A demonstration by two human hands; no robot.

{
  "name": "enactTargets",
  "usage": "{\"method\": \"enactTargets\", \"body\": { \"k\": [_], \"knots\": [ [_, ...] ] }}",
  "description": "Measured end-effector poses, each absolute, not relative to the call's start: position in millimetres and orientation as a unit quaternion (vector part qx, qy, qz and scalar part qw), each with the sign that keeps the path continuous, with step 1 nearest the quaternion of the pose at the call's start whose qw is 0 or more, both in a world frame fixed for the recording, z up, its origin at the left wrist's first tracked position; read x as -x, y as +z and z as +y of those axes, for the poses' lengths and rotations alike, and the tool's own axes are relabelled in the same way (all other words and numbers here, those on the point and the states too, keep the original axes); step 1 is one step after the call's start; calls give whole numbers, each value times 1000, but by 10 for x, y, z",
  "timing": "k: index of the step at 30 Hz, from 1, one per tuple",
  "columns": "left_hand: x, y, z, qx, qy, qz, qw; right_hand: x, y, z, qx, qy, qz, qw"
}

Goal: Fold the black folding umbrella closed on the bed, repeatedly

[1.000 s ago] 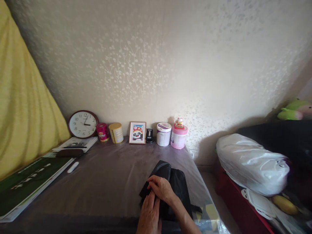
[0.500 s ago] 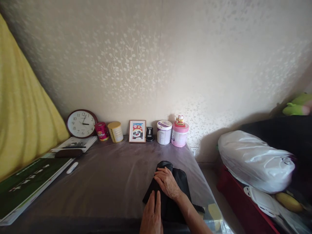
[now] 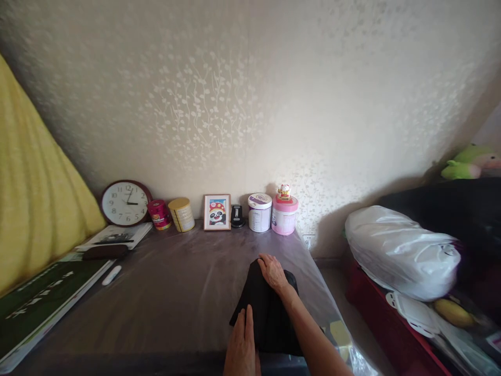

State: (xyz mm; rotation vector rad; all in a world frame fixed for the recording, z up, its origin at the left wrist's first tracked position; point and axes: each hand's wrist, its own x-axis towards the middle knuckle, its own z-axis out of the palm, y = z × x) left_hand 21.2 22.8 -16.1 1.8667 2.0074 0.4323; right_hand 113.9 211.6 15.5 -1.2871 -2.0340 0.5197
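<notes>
A folded black cloth [image 3: 258,313] lies at the near right part of the table, its exact kind not clear. My right hand [image 3: 274,271] rests on its far edge, fingers stretched forward over the top. At the cloth's near left side, my left hand [image 3: 242,337] touches it with straight, extended fingers. Both hands look flat on the fabric rather than gripping it. My right forearm crosses the cloth's near right part and hides some of it.
Along the wall stand a clock [image 3: 126,203], a red can [image 3: 159,214], a yellow canister [image 3: 181,214], a panda picture frame [image 3: 217,212] and two round tubs [image 3: 260,213]. A green book [image 3: 43,297] lies left. Beyond the table's right edge sits a white plastic bag [image 3: 399,253].
My right hand has slid forward to the cloth's far edge. The lump at the far end and the flap at the right are folded in or flattened. My left hand stays about in place.
</notes>
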Motion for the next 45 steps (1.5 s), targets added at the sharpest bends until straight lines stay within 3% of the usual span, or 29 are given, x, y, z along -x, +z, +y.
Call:
{"method": "enactTargets", "body": {
  "k": [9, 16, 24, 32, 45],
  "knots": [
    [-158, -232, 167, -678, 208, 681, 183, -2029, 49, 1804, 639, 205, -631, 390],
    [-162, -131, 168, -663, 230, 687, 188, -2200, -48, 1408, 661, 277, -603, 349],
    [-133, -213, 181, -672, 234, 679, 184, -2012, 72, 1336, 636, 322, -582, 391],
    [-151, -227, 193, -658, 233, 685, 207, -1768, 346, 1369, 506, 418, -579, 484],
    [-74, -305, 248, -678, 249, 667, 184, -1029, 297, 1596, 503, 416, -583, 483]
  ]
}}
